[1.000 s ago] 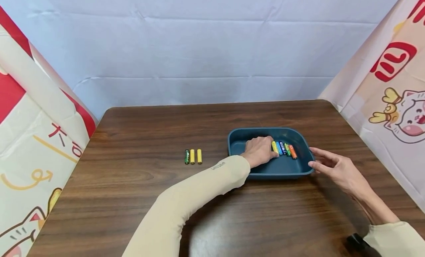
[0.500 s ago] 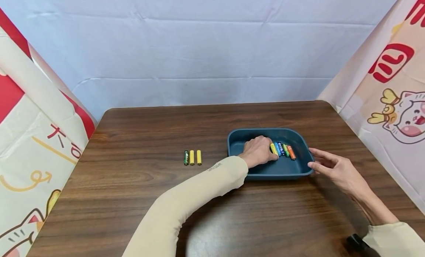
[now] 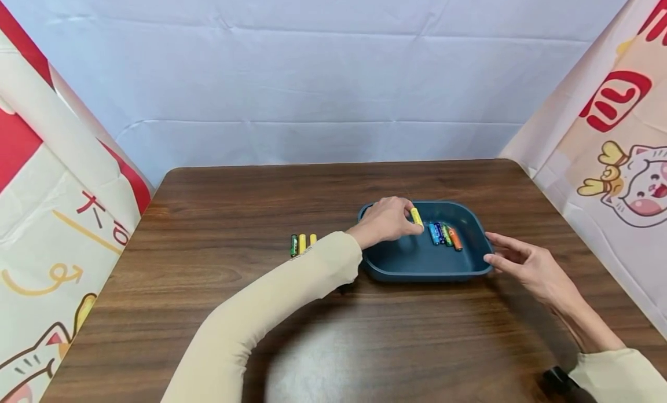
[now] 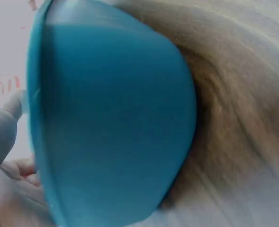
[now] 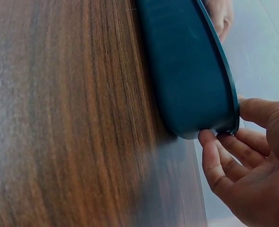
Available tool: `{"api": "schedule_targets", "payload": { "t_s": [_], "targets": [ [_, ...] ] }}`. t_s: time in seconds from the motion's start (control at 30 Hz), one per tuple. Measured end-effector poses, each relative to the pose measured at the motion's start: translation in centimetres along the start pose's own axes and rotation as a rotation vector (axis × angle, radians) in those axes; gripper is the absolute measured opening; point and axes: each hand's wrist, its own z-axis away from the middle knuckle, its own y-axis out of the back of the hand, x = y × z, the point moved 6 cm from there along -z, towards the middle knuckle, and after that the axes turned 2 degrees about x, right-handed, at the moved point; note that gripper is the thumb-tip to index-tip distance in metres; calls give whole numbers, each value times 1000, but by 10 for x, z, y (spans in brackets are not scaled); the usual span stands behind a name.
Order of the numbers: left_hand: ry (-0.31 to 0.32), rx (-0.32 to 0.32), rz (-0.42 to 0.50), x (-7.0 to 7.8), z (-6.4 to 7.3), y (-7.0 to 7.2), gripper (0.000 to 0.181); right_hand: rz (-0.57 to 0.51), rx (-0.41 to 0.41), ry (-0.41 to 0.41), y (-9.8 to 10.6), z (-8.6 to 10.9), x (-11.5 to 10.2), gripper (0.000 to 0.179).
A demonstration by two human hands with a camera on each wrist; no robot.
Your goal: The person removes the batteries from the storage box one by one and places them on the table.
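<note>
In the head view my left hand (image 3: pixel 388 218) pinches a yellow battery (image 3: pixel 417 217) between thumb and fingers, raised over the left part of a dark blue tray (image 3: pixel 432 274). Several batteries (image 3: pixel 445 236) in blue, green and orange lie side by side inside the tray. At the tray's right end, my right hand (image 3: pixel 531 267) grips the rim. The right wrist view has its thumb (image 5: pixel 262 111) at the rim and its fingers bent against the outer wall. In the left wrist view the tray's wall (image 4: pixel 115 118) fills the middle, and the battery is hidden.
Left of the tray, a green battery (image 3: pixel 294 245) and two yellow batteries (image 3: pixel 302 243) lie in a row on the brown wooden table (image 3: pixel 234 218), partly covered by my left sleeve (image 3: pixel 281 293). A white cloth (image 3: pixel 333 73) hangs behind, with printed cloths on both sides.
My left hand has lifted the yellow battery from the row inside the tray and moved up and to the left with it. My right hand stays at the tray's right end.
</note>
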Motion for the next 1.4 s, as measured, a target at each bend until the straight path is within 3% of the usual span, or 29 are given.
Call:
{"api": "schedule_targets", "payload": {
  "t_s": [0.33, 0.6, 0.77, 1.13, 1.4],
  "targets": [
    [-49, 42, 98, -18, 32, 52, 42, 7, -3, -14, 0, -1, 1, 60],
    [-58, 86, 226, -49, 63, 88, 32, 29, -1, -19, 0, 0, 3, 60],
    [-42, 140, 252, -74, 83, 106, 33, 23, -2, -15, -1, -1, 3, 59],
    [42, 231, 223, -131, 122, 120, 36, 10, -6, -10, -1, -2, 3, 60],
    [57, 200, 195, -164, 141, 114, 36, 2, -4, -12, -2, -2, 4, 60]
  ]
}}
